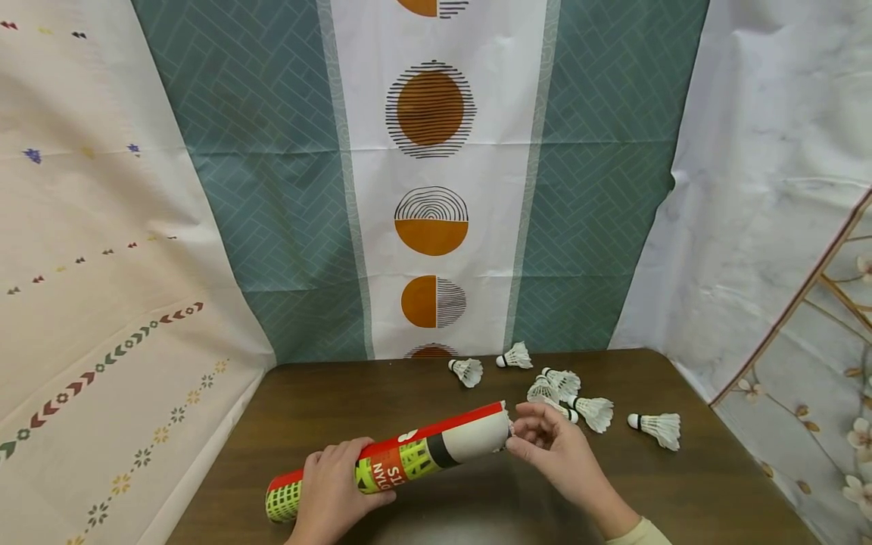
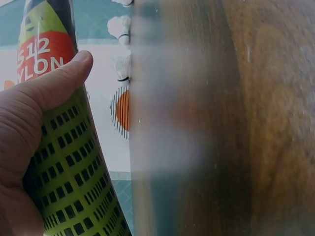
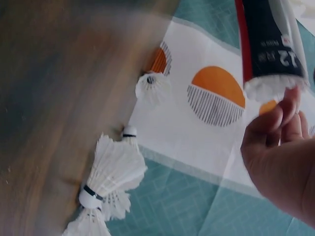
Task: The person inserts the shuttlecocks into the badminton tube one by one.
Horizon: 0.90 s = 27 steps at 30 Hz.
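While the left hand (image 1: pixel 334 484) wraps firmly round a long cylindrical tube printed in red, yellow-green, black and white (image 1: pixel 405 456), the right hand (image 1: pixel 562 458) is at the tube's mouth with its fingers bent. The tube slants over the dark brown wooden desk (image 1: pixel 688 492), its base toward the left edge and the front, its mouth turned toward the right edge. In the left wrist view the left thumb lies across the print beside the white "NYLON" lettering, leaving the grip closed snugly about the barrel. White ragged feather edges (image 3: pixel 270 88) show at the mouth, and the right fingertips meet them; whether they pinch them or only touch, I cannot tell.

Seven white shuttlecocks with dark-banded caps lie on the desk. One (image 1: pixel 467 372) sits near the middle of the far edge, with another (image 1: pixel 516 356) just to its right, closer to that edge. Four are bunched beyond the right hand, among them one with its skirt spread rightward (image 1: pixel 594 414). The seventh (image 1: pixel 659 430) lies apart, nearer the right edge. A pale yellow sleeve (image 1: pixel 640 534) covers the right wrist, and a teal-and-white patterned cloth (image 1: pixel 436 170) hangs behind the far edge.
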Available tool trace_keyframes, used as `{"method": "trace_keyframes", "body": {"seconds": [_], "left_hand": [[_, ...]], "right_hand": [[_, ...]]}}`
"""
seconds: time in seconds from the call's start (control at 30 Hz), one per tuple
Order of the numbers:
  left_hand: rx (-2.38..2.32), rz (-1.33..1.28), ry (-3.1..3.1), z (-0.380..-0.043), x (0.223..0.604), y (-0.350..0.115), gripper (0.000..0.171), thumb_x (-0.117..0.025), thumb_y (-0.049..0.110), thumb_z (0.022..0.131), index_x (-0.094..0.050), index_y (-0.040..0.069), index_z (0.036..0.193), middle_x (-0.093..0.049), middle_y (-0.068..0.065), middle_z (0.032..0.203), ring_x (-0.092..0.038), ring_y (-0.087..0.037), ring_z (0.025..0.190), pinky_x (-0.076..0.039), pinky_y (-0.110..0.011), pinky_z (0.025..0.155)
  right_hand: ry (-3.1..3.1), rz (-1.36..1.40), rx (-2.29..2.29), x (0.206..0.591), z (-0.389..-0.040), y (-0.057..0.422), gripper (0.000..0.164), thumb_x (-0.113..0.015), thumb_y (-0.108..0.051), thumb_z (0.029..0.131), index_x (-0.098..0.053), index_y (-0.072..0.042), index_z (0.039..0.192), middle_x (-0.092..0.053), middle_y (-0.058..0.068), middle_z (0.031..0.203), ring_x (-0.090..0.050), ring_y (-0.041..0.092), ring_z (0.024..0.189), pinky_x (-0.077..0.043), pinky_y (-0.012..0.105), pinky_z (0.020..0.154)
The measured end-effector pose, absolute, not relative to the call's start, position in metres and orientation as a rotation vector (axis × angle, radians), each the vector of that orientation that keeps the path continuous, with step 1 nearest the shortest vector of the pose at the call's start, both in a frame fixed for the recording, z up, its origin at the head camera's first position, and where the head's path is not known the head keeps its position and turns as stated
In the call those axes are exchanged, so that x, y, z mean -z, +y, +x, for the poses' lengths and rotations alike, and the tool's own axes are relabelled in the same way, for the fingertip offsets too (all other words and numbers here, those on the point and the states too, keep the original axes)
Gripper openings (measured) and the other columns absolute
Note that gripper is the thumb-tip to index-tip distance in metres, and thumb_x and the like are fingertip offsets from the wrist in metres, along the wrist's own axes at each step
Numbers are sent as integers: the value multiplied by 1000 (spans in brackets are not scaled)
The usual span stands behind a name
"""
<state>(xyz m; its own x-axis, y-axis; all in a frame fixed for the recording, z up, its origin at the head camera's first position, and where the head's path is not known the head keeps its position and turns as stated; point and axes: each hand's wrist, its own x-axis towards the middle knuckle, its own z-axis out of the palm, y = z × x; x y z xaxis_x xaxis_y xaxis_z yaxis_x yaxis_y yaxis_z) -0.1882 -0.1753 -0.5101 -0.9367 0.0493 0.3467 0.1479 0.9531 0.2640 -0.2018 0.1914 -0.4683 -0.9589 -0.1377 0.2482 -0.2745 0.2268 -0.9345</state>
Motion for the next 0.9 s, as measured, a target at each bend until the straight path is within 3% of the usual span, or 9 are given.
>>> {"method": "trace_keyframes", "body": {"seconds": [0.1, 0.2, 0.3, 0.43, 0.5, 0.6, 0.7, 0.9], "left_hand": [[418, -155, -2758, -189, 511, -173, 87, -101, 65, 53, -70, 24, 123, -77, 3, 106, -66, -18, 94, -46, -47, 86], [425, -164, -2755, -189, 511, -170, 87, -101, 65, 53, -69, 24, 123, -77, 3, 105, -66, -18, 94, -46, -47, 87], [429, -164, -2760, -189, 511, -168, 87, -101, 64, 53, -69, 25, 123, -77, 4, 105, -65, -17, 94, -45, -48, 87], [437, -164, -2770, -189, 513, -168, 86, -102, 64, 53, -69, 25, 123, -76, 4, 105, -64, -17, 94, -45, -47, 86], [441, -164, -2769, -190, 514, -169, 86, -102, 63, 53, -69, 25, 123, -76, 5, 104, -64, -16, 93, -45, -47, 86], [452, -149, -2771, -191, 514, -171, 86, -102, 63, 53, -69, 25, 123, -76, 4, 105, -64, -17, 94, -44, -46, 87], [456, -114, -2786, -190, 515, -176, 87, -102, 62, 53, -69, 25, 124, -76, 4, 107, -65, -18, 95, -44, -46, 88], [450, -84, -2815, -188, 514, -185, 88, -103, 61, 52, -69, 24, 124, -76, 2, 108, -65, -21, 97, -43, -48, 87]], "right_hand": [[-2396, 389, -1819, 471, -201, 188, 58, -89, -17, 88, -61, -6, 138, -79, 4, 99, -71, 5, 91, -58, 22, 81], [-2416, 445, -1775, 473, -201, 186, 68, -84, -20, 93, -51, -9, 151, -80, 2, 98, -70, 3, 95, -58, 23, 84], [-2418, 581, -1820, 475, -199, 184, 76, -75, -20, 102, -34, -11, 165, -78, 14, 122, -68, -1, 109, -59, 24, 90], [-2412, 705, -1920, 477, -198, 183, 77, -66, -20, 107, -23, -13, 170, -52, 28, 158, -64, -2, 127, -59, 26, 95], [-2415, 702, -1900, 477, -199, 186, 75, -68, -20, 106, -26, -13, 169, -59, 25, 152, -64, -3, 125, -58, 24, 95], [-2413, 676, -1762, 479, -201, 198, 67, -70, -16, 104, -38, -12, 164, -77, 12, 126, -68, -2, 114, -58, 24, 87], [-2388, 580, -1569, 484, -206, 223, 55, -72, -11, 102, -52, -11, 153, -82, 2, 109, -70, -1, 100, -57, 23, 79], [-2394, 122, -1064, 498, -222, 317, 33, -75, -9, 98, -69, -6, 131, -81, 12, 103, -61, -11, 81, -48, 16, 67]]}}
